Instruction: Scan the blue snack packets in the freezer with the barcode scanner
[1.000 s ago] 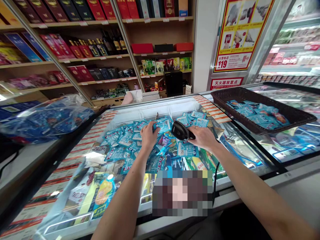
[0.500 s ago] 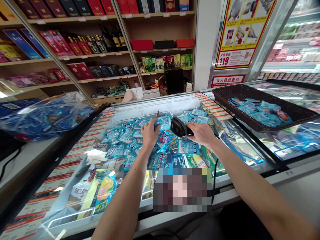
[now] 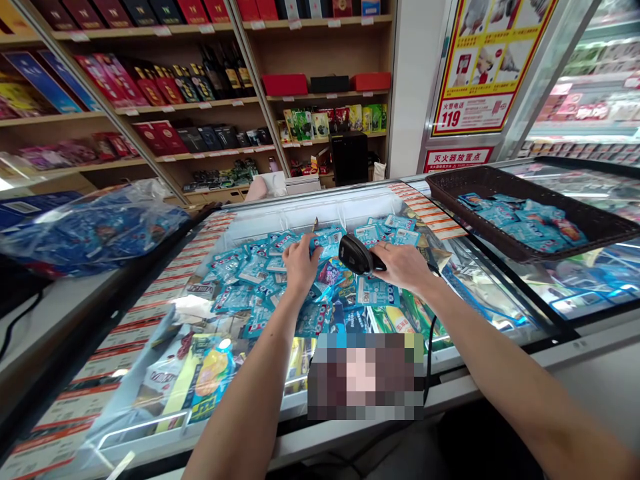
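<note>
Wrapped round the handle of a black barcode scanner (image 3: 354, 256), my right hand (image 3: 404, 267) holds it above the glass, its head turned left toward my left hand. My left hand (image 3: 300, 265) is closed at the edge of a small blue snack packet (image 3: 330, 244), thumb and forefinger pinched on it; its fingertips are partly hidden. Many similar blue packets (image 3: 253, 270) lie spread and overlapping on the glass top of a chest freezer (image 3: 273, 215). Another packet (image 3: 376, 291) lies flat below the scanner, its printed code facing up.
A dark brown woven basket (image 3: 530, 257) with blue packets stands at right. At left lies a clear plastic bag (image 3: 95, 230) full of blue packs. The scanner's cable (image 3: 430, 353) hangs over the freezer's front edge. Stocked shelves (image 3: 200, 107) line the back wall.
The scanner's head has shifted very slightly left. My left hand stays at nearly the same place among the packets; the view has moved a little.
</note>
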`<state>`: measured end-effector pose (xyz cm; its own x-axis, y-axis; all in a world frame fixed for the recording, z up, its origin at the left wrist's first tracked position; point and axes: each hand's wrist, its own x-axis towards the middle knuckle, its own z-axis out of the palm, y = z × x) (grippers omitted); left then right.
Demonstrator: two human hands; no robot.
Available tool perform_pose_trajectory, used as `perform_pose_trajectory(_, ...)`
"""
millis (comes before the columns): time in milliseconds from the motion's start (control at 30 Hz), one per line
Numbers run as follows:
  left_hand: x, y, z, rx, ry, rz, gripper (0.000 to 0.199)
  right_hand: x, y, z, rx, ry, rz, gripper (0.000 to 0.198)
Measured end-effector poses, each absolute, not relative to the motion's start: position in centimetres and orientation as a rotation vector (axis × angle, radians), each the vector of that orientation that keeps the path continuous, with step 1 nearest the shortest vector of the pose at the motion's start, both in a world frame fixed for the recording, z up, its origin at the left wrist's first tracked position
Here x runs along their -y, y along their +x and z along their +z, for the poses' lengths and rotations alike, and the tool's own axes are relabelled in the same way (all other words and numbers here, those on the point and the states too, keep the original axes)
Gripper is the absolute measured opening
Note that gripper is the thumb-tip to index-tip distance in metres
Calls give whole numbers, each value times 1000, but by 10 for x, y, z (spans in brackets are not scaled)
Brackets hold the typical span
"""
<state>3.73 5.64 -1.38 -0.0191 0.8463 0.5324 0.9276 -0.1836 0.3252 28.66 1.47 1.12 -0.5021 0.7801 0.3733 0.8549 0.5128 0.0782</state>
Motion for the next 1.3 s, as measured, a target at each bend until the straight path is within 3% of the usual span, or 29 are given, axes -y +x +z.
perform_pose_trajectory(367,-57,39,-14,1930,-2092,-973,34,-18,294,7,2421,-1393,-346,32)
perform_pose_trajectory(567,-44,47,-4,1762,-1989,-938,48,-22,306,3,2310,-1538,-344,32)
perform_pose_trajectory(800,-38,62,0,1420,-2422,-691,23,-25,312,3,2174,-1697,-341,34)
perform_pose_trajectory(1033,-38,76,-2,1229,-2799,-604,32,-29,314,1,2154,-1679,-329,34)
perform_pose_trajectory(1300,-43,81,-18,1383,-2761,-544,47,-28,313,2,2137,-1712,-311,38)
